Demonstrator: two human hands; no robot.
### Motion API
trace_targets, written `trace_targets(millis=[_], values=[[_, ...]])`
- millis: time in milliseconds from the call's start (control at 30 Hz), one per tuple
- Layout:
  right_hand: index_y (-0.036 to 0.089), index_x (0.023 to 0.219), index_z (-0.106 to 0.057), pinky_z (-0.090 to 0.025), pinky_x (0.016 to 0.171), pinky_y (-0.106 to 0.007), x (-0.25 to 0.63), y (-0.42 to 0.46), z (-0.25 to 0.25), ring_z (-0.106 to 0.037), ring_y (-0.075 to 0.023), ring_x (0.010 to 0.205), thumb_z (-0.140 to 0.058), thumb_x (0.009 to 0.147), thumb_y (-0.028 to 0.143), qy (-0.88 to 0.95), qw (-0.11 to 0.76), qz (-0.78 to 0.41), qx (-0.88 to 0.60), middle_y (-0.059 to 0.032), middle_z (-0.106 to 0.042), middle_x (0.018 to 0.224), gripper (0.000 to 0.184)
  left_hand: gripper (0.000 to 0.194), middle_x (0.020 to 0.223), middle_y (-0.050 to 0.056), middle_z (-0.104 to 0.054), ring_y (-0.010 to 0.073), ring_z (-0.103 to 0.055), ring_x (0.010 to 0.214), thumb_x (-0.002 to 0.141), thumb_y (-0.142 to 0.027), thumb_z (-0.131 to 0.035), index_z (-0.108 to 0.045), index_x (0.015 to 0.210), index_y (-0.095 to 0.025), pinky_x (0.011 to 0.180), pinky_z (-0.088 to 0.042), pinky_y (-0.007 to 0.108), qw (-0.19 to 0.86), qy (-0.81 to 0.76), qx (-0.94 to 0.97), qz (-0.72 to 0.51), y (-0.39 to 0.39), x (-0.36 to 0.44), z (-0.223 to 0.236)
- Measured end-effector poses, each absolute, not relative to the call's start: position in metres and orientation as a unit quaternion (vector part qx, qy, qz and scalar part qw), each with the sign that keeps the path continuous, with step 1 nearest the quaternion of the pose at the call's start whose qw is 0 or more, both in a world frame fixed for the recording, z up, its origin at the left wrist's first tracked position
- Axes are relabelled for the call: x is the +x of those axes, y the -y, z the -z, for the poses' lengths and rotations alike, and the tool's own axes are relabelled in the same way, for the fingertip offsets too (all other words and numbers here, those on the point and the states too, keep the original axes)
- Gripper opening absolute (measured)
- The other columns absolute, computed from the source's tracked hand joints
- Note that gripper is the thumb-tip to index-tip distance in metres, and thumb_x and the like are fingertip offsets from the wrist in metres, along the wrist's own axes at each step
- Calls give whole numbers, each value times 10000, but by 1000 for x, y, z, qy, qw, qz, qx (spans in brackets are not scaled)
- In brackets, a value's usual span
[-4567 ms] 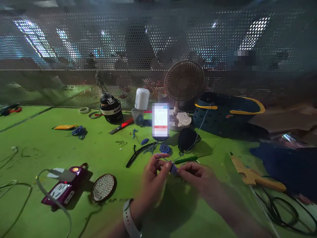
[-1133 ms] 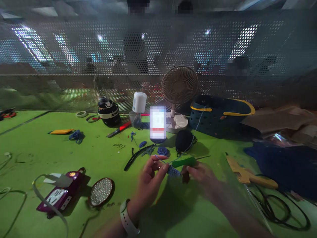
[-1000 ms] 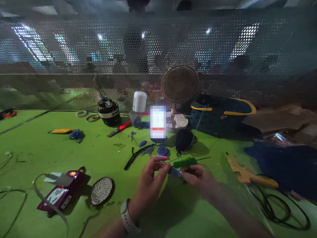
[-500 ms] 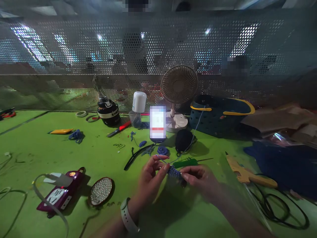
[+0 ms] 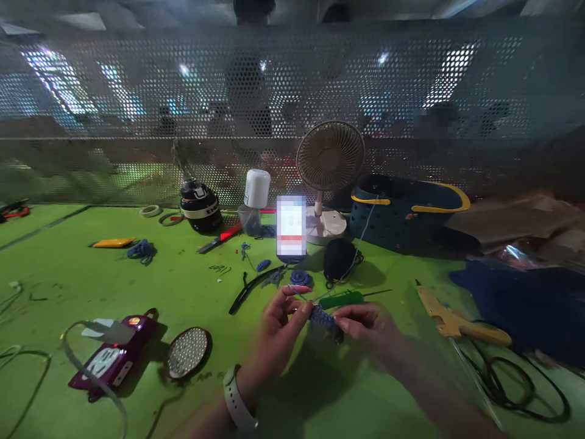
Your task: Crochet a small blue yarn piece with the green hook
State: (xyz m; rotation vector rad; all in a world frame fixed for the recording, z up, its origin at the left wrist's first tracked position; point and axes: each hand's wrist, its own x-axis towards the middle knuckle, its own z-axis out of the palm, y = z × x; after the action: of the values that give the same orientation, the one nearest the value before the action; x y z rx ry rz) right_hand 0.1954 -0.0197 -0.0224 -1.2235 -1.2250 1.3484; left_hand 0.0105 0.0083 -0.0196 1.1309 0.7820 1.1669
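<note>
A small piece of blue crochet (image 5: 322,316) is stretched between my hands, low above the table. My left hand (image 5: 283,323) pinches its left end between thumb and fingers, with blue yarn running over the raised index finger. My right hand (image 5: 368,329) has thumb and fingertips closed on the right end. Just behind the piece and the right fingers lies a green-handled crochet hook (image 5: 342,299), its thin shaft pointing right. I cannot tell whether the right hand also bears it. A dark shape below the right fingertips is unclear. Yarn (image 5: 365,228) leads back to the basket.
Behind my hands are a blue rosette (image 5: 300,278), a black pouch (image 5: 340,261), a lit phone (image 5: 291,225), a fan (image 5: 331,157) and a basket (image 5: 402,213). A glue gun (image 5: 461,320) lies right; a purple power strip (image 5: 109,360) and a round studded disc (image 5: 187,353) lie left.
The crochet piece shows wider between my hands than at first. The right hand shifted briefly and came back to the piece's right end; the green handle tilted and dropped. The left hand keeps its pinch.
</note>
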Motion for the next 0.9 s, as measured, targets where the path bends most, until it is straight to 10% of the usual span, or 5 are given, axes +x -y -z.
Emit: trace_targets(millis=[433, 633, 900], values=[[176, 806, -762, -561, 684, -341, 195, 21, 14, -705, -214, 694, -584, 822, 317, 524, 474, -549, -446, -61, -753, 692, 227, 271, 763, 16, -662, 161, -629, 746, 845, -368, -700, -640, 1037, -187, 721, -488, 277, 563, -347, 546, -515, -4, 10, 20], [254, 826, -686, -480, 539, -304, 201, 37, -14, -625, -185, 603, -445, 931, 212, 717, 498, -119, -473, -18, -665, 669, 265, 290, 722, 6, -640, 152, -601, 724, 834, -400, -708, -643, 1021, -188, 695, -469, 264, 559, -370, 527, -522, -7, 10, 18], [209, 1176, -604, -354, 499, -333, 197, 36, 2, -504, -190, 528, -516, 892, 315, 836, 428, 49, -341, -10, -580, 626, 315, 359, 696, -2, -620, 145, -578, 702, 797, -434, -741, -646, 1030, -177, 691, -459, 266, 583, -373, 509, -511, -6, 11, 15]])
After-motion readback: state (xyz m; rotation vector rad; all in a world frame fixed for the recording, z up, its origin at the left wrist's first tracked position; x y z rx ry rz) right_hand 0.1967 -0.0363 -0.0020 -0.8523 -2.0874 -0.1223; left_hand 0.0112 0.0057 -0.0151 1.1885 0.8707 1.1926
